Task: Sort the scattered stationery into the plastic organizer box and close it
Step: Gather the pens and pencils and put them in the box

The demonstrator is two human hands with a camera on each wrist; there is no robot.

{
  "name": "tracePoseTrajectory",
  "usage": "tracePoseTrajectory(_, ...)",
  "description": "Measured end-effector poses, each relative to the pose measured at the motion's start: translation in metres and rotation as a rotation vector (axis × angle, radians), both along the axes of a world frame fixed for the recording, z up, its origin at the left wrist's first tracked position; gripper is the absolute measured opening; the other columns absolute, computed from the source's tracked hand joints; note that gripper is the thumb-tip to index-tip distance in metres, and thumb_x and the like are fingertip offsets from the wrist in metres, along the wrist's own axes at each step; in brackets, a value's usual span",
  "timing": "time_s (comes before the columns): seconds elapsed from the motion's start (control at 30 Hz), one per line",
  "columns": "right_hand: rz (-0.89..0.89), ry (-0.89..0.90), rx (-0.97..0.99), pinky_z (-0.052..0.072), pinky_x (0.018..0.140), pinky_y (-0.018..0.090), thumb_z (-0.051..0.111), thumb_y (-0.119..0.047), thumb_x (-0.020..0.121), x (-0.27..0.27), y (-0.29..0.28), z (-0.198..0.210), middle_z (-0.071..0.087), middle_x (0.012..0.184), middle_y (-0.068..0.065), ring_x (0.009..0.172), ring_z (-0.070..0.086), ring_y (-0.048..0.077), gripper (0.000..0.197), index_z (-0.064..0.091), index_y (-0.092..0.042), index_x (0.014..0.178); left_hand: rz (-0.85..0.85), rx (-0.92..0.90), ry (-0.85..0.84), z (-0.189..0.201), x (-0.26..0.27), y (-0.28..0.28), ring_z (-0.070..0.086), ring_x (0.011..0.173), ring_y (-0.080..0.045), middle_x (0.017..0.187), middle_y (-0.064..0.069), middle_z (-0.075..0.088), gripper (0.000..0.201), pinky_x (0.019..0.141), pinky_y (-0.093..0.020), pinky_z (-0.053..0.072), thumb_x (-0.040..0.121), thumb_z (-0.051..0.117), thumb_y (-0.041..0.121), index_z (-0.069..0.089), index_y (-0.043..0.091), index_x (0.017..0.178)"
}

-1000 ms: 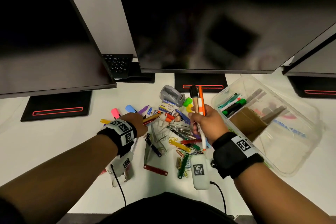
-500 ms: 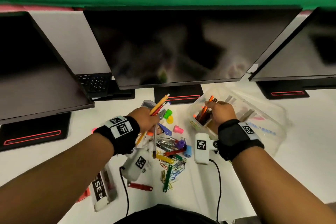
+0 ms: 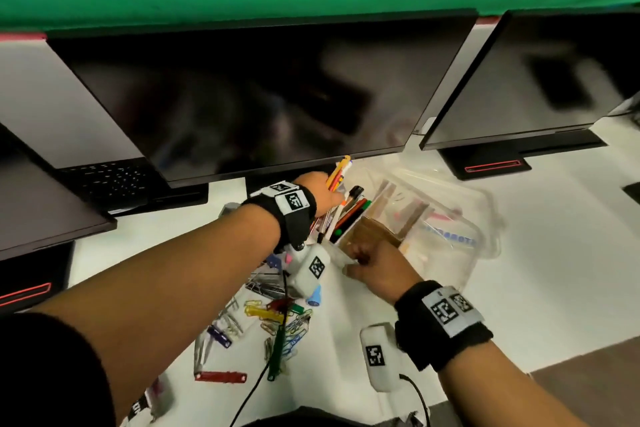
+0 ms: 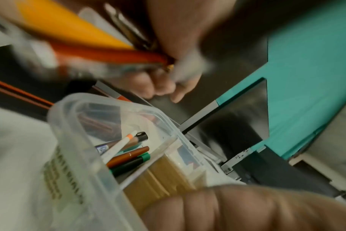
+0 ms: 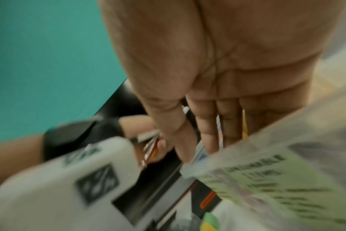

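Observation:
The clear plastic organizer box (image 3: 450, 255) (image 4: 69, 118) lies open on the white desk, right of centre. Several markers (image 3: 349, 215) (image 4: 128, 154) lie in its left compartment beside a cardboard divider (image 3: 372, 236). My left hand (image 3: 329, 198) (image 4: 168, 75) grips a bundle of pencils and pens (image 3: 339, 173) (image 4: 73, 34) just above that compartment. My right hand (image 3: 360, 262) (image 5: 203, 140) holds the box's near wall, fingers inside and thumb outside. It carries no stationery.
Coloured paper clips (image 3: 277, 315), a red clip (image 3: 221, 376) and a blue cap (image 3: 313, 298) lie scattered on the desk in front of the box. Three dark monitors (image 3: 277, 97) overhang the back of the desk, with a keyboard (image 3: 104, 180) behind at left.
My left hand lifted the pencil bundle from the pile and carried it right, over the box. My right hand dropped its markers into the box and drew back to the near wall.

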State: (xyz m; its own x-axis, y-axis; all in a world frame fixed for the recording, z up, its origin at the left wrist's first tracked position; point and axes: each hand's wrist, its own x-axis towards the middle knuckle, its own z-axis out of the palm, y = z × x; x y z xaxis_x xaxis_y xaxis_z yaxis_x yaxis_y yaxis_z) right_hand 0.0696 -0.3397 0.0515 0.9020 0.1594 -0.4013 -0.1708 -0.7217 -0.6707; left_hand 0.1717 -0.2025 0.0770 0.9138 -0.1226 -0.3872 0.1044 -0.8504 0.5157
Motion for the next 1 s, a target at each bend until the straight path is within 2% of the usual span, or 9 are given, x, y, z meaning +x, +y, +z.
tracePoseTrajectory(0.13,0.175,-0.187,-0.182,0.037,0.087,0.017,0.047,-0.005,0.089,-0.016,-0.007,-0.015,0.060,0.127,0.002,0.114,0.056,0.020,0.047,0.052,-0.022,0.132,-0.063,0.140,-0.020,-0.008,0.007,-0.019,0.060,0.102,-0.031,0.104,-0.011,0.062,0.040,0.082,-0.034,0.047,0.082,0.066,0.033,0.057,0.007,0.111)
tracePoseTrajectory(0.37,0.215,-0.342,-0.136,0.027,0.093,0.011,0.041,0.002,0.090,-0.023,-0.013,-0.026,0.058,0.129,0.008,0.120,0.052,0.021,0.050,0.048,-0.017,0.136,-0.126,-0.038,0.070,-0.033,0.007,-0.018,0.045,0.131,-0.025,0.146,-0.007,0.043,0.066,0.109,-0.035,0.039,0.086,0.062,0.014,0.030,0.015,0.144)
tracePoseTrajectory(0.5,0.228,-0.393,-0.156,0.035,0.094,0.018,0.043,0.002,0.090,-0.023,-0.014,-0.034,0.060,0.124,0.010,0.115,0.054,0.024,0.049,0.048,-0.015,0.136,-0.060,-0.259,0.038,-0.031,-0.003,0.001,0.055,0.119,-0.021,0.133,-0.008,0.055,0.043,0.105,-0.035,0.044,0.091,0.046,0.000,0.049,0.012,0.132)
tracePoseTrajectory(0.6,0.204,-0.470,-0.180,0.043,0.094,0.027,0.047,0.002,0.088,-0.023,-0.012,-0.039,0.063,0.118,0.012,0.109,0.058,0.028,0.046,0.053,-0.013,0.131,0.064,-0.315,-0.047,-0.027,-0.013,0.030,0.065,0.086,-0.016,0.099,-0.003,0.067,0.032,0.076,-0.029,0.054,0.088,0.043,0.001,0.065,0.016,0.107)
tracePoseTrajectory(0.7,0.153,-0.489,-0.210,0.046,0.094,0.030,0.050,0.001,0.085,-0.020,-0.008,-0.047,0.065,0.116,0.015,0.107,0.060,0.031,0.043,0.058,-0.011,0.126,0.130,-0.250,-0.107,-0.030,-0.028,0.062,0.060,0.070,-0.003,0.088,0.005,0.065,0.028,0.059,-0.013,0.045,0.088,0.046,0.004,0.066,0.017,0.101)
tracePoseTrajectory(0.8,0.049,-0.527,-0.224,0.047,0.088,0.030,0.049,-0.004,0.080,-0.018,0.002,-0.049,0.064,0.107,0.017,0.099,0.060,0.036,0.037,0.064,-0.006,0.113,0.071,-0.120,-0.094,-0.044,-0.047,0.094,0.059,0.083,-0.010,0.096,0.004,0.064,0.025,0.072,-0.018,0.045,0.090,0.048,0.007,0.067,0.018,0.102)
tracePoseTrajectory(0.87,0.040,-0.717,-0.232,0.040,0.082,0.028,0.046,-0.013,0.075,-0.022,0.014,-0.045,0.064,0.095,0.015,0.091,0.054,0.030,0.033,0.067,-0.004,0.098,-0.010,0.002,-0.033,-0.056,-0.060,0.113,0.061,0.093,-0.018,0.105,0.000,0.066,0.024,0.078,-0.020,0.045,0.090,0.050,0.011,0.066,0.019,0.106)
tracePoseTrajectory(0.93,0.111,-0.837,-0.190,0.036,0.082,0.025,0.044,-0.015,0.074,-0.028,0.032,-0.041,0.065,0.094,0.009,0.092,0.050,0.022,0.031,0.069,-0.007,0.092,-0.096,0.114,0.012,-0.065,-0.071,0.128,0.060,0.105,-0.021,0.114,-0.001,0.066,0.024,0.083,-0.020,0.042,0.090,0.052,0.018,0.065,0.021,0.111)
tracePoseTrajectory(1.0,0.260,-0.722,-0.184,0.043,0.081,0.027,0.045,-0.013,0.077,-0.032,0.053,-0.042,0.067,0.094,0.006,0.091,0.057,0.023,0.027,0.070,-0.011,0.089,-0.127,0.173,0.043,-0.073,-0.080,0.142,0.059,0.110,-0.021,0.118,0.001,0.065,0.025,0.092,-0.022,0.043,0.091,0.051,0.020,0.063,0.022,0.113)
